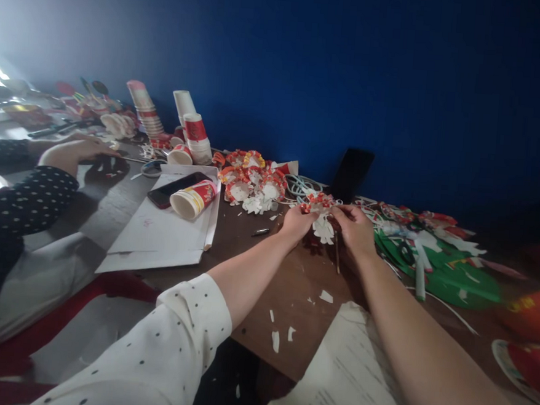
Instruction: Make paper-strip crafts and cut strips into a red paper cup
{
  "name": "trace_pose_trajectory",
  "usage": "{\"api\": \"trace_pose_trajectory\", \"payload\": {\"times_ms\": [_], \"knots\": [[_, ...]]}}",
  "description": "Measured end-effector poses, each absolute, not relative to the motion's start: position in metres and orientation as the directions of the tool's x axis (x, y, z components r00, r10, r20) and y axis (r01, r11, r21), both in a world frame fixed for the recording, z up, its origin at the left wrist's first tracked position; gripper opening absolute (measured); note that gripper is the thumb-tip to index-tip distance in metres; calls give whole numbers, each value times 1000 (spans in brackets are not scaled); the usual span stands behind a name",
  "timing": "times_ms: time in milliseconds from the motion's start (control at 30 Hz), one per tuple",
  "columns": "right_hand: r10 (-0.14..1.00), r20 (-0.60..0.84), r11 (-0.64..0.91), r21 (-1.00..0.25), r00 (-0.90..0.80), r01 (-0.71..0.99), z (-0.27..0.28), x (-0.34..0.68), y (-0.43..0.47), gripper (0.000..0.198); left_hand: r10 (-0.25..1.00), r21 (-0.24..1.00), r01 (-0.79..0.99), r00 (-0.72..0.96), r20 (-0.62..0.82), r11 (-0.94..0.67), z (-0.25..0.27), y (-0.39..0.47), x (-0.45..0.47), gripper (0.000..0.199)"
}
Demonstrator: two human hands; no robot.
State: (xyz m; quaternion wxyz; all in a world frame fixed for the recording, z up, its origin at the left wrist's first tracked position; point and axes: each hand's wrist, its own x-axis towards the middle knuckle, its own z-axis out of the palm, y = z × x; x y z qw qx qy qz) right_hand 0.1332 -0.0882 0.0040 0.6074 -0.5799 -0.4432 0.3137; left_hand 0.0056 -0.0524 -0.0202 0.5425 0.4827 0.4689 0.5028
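Note:
Between my two hands is a paper-cup flower (pixel 322 229), its white and red strips cut and spread outward. My left hand (pixel 297 223) pinches its left side. On the right edge, the fingers of my right hand (pixel 354 229) close on the strips. Just left of my hands lies a cluster of similar cut paper flowers (pixel 255 183) in red, orange and white. A thin brown stick (pixel 338 256) shows below the held flower; whether it is attached I cannot tell. A small dark pen-like object (pixel 261 232) rests by my left wrist.
Stacked paper cups (pixel 195 137) stand against the blue wall. A phone (pixel 178 188) and a tipped paper cup (pixel 191 199) lie on a white folder (pixel 156 238). Green sheet (pixel 463 281) with scraps is at right. At left, another person's hand (pixel 77 151) rests near the table.

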Motion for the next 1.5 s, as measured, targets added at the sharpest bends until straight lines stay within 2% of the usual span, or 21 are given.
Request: {"api": "trace_pose_trajectory", "payload": {"times_ms": [133, 433, 833, 1100, 1200, 1500], "knots": [[895, 126, 124, -992, 429, 31, 0, 133, -85, 34, 998, 997, -66, 54, -40, 44, -15, -55, 5, 14], [894, 67, 104, -993, 444, -59, -3, 135, -81, 25, 997, 1000, -5, 80, -23, 23, -15, -55, 4, 16], [877, 35, 57, -998, 478, -32, 3, 130, -85, 19, 997, 998, 53, 76, -25, 21, -13, -56, 4, 16], [884, -20, 25, -996, 467, -90, 6, 129, -85, 21, 997, 999, 43, 78, -21, 18, -13, -56, 4, 17], [881, -6, 31, -997, 473, -70, 3, 130, -84, 21, 997, 998, 53, 79, -19, 14, -11, -57, 4, 17], [868, 143, 87, -987, 475, 139, -4, 136, -82, 25, 996, 999, 41, 82, -27, 24, -12, -56, 3, 19]]}}
